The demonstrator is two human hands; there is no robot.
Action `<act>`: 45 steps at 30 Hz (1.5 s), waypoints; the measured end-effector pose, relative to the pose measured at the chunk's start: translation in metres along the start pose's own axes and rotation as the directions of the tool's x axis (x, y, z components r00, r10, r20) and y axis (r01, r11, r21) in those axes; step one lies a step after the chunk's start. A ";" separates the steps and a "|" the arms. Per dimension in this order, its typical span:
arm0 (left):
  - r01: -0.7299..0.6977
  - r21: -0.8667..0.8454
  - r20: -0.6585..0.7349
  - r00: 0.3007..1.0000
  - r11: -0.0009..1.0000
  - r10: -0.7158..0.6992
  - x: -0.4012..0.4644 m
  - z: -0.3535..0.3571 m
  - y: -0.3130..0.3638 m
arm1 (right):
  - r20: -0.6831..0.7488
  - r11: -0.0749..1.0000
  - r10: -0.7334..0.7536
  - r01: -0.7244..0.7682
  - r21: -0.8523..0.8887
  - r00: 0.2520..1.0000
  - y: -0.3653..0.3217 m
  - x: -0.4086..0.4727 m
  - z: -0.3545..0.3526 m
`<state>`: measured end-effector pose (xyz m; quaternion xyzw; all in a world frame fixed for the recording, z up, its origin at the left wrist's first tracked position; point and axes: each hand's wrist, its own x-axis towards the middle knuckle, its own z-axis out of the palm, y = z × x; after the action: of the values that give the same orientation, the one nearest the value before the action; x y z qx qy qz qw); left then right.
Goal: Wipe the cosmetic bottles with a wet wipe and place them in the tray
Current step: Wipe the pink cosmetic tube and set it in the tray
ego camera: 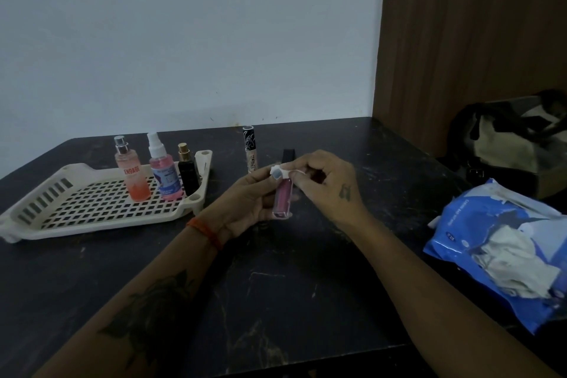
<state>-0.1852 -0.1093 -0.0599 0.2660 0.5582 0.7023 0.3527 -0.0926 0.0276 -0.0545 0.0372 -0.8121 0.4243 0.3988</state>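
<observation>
Your left hand (pixel 245 203) gripped the pink lip gloss tube (pixel 283 198) upright above the dark table (pixel 291 285) while your right hand (pixel 325 181) pinched the wet wipe (pixel 280 171) over its cap, the tray (pixel 101 212) lying to your left, nearer the left hand.

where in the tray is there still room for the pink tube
The tray is bare across its left and front grid. Its back right corner is crowded by the orange spray bottle, pink spray bottle and black bottle. Set the pink tube in front of them.
</observation>
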 end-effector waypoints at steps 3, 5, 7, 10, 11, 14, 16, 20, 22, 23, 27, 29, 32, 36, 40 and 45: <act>0.000 -0.008 -0.013 1.000 1.000 -0.001 0.000 0.001 -0.001 | 0.033 1.000 -0.010 0.010 -0.008 0.999 -0.001 -0.001 -0.003; 0.009 -0.001 -0.030 1.000 1.000 -0.009 0.001 0.002 -0.002 | 0.059 1.000 -0.010 0.011 -0.008 0.998 -0.002 -0.003 -0.005; 0.032 0.017 -0.045 0.999 0.999 -0.031 0.001 0.003 -0.002 | 0.085 0.999 -0.017 0.020 -0.034 0.996 -0.003 -0.006 -0.006; 0.054 0.046 -0.044 0.998 0.997 -0.052 0.001 0.005 -0.001 | 0.128 0.993 -0.058 0.071 -0.099 0.990 -0.004 -0.011 -0.010; 0.055 0.042 -0.045 0.998 0.998 -0.053 0.001 0.005 -0.001 | 0.147 0.989 -0.072 0.090 -0.115 0.987 -0.004 -0.013 -0.012; 0.047 0.022 -0.046 0.998 0.999 -0.046 0.001 0.004 -0.001 | 0.204 0.980 -0.111 0.141 -0.141 0.973 -0.007 -0.023 -0.014; 0.034 0.015 -0.057 0.998 0.999 -0.033 0.002 0.004 -0.002 | 0.282 0.976 -0.118 0.164 -0.146 0.952 -0.011 -0.030 -0.015; 0.022 0.026 -0.067 0.998 0.999 -0.020 0.005 0.003 -0.004 | 0.306 0.995 -0.070 0.087 -0.041 0.949 -0.013 -0.029 -0.027; 0.033 0.018 -0.061 0.998 0.999 -0.032 0.005 0.004 -0.004 | 0.094 0.995 -0.057 0.064 -0.075 0.994 -0.010 -0.024 -0.026; 0.040 0.004 -0.054 0.998 0.999 -0.040 0.005 0.004 -0.004 | 0.028 0.991 -0.051 0.054 -0.122 0.998 -0.010 -0.022 -0.023; 0.037 0.004 -0.060 0.997 0.999 -0.037 0.004 0.002 -0.004 | 0.144 0.966 -0.095 0.126 -0.226 0.985 -0.012 -0.026 -0.004; 0.030 -0.013 -0.080 0.996 0.999 -0.031 0.003 0.001 -0.005 | 0.236 0.941 -0.177 0.235 -0.245 0.956 -0.012 -0.030 -0.007; 0.021 -0.016 -0.088 0.996 1.000 -0.022 0.003 0.003 -0.006 | 0.441 0.915 -0.189 0.320 -0.246 0.878 -0.012 -0.039 -0.021; 0.057 -0.092 -0.079 0.995 0.994 -0.064 0.003 0.007 -0.004 | 0.205 0.951 -0.143 0.192 -0.243 0.968 -0.004 -0.027 -0.037; 0.097 -0.150 0.005 0.995 0.984 -0.098 0.001 0.010 -0.005 | 0.044 0.967 -0.053 0.063 -0.249 0.998 -0.007 -0.008 -0.021; 0.039 -0.225 -0.022 0.999 0.974 -0.045 0.001 0.004 -0.003 | 0.152 0.952 -0.076 0.117 -0.282 0.985 -0.011 -0.027 -0.003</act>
<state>-0.1827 -0.1057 -0.0625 0.2031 0.4853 0.7568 0.3878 -0.0681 0.0150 -0.0641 0.0476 -0.8886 0.2768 0.3627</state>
